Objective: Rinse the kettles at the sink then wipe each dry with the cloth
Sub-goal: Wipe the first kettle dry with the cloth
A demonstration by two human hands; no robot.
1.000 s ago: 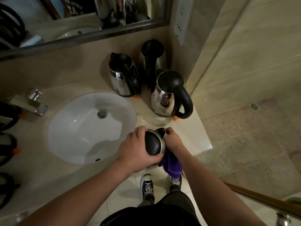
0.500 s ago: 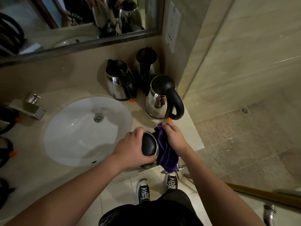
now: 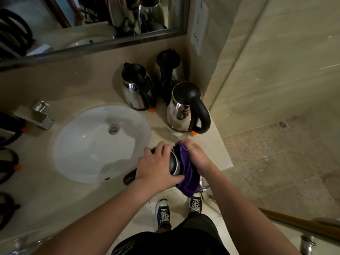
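The left grip (image 3: 156,170) curls round the kettle (image 3: 173,165) on the bench (image 3: 217,144) edge — just right of it, the right grip (image 3: 196,155) pinches the purple cloth (image 3: 187,173) against the kettle's side

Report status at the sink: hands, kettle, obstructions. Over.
Left hand grips the kettle at the counter edge. Right hand presses the purple cloth on it. Three kettles stand behind, apart. Nothing in the way.
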